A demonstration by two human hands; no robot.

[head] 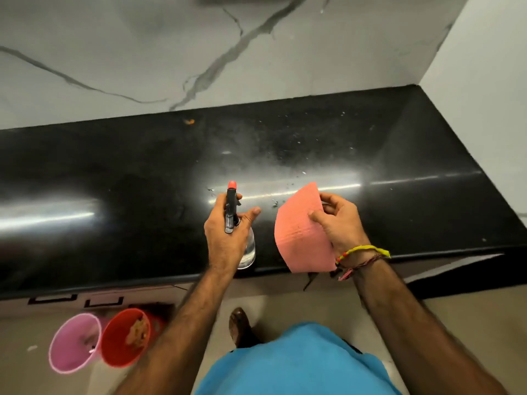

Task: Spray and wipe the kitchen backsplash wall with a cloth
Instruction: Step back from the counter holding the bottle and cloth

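My left hand (225, 238) grips a clear spray bottle (248, 249) with a black trigger head and a red nozzle that points toward the wall. A pink cloth (299, 235) hangs from my right hand (339, 220), pinched between thumb and fingers. Both hands hover over the front part of the black counter (114, 172). Behind the counter rises the white marble backsplash wall (142, 52) with grey veins, well beyond both hands.
Crumbs and specks (299, 155) lie scattered on the counter's middle, and an orange bit (189, 121) sits near the wall. A side wall (484, 81) closes the counter on the right. On the floor at lower left stand a pink bucket (74, 342) and a red bucket (125, 336).
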